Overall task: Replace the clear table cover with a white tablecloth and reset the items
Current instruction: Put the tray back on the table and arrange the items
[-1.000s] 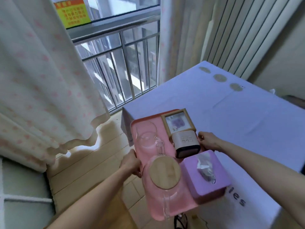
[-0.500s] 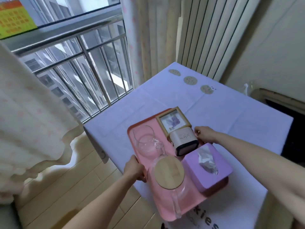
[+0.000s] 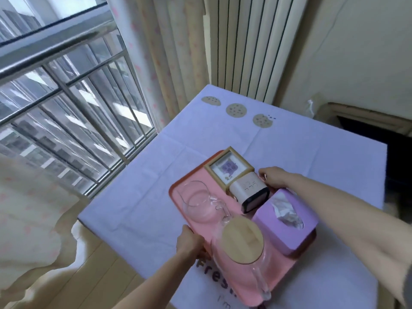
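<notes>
A pink tray lies over the white tablecloth, which has cookie prints and purple lettering. My left hand grips the tray's near-left rim and my right hand grips its far-right rim. On the tray stand a wooden picture frame, a small white clock, a purple tissue box, a clear glass jug and a glass pitcher with a bamboo lid.
A barred window runs along the left, with pale curtains hanging at near left and behind the table. A ribbed radiator stands behind the table's far corner. A dark opening lies at the right. The floor is wooden.
The tray has moved right and farther over the tablecloth, carried in both hands. The view has swung right, away from the near-left curtain.
</notes>
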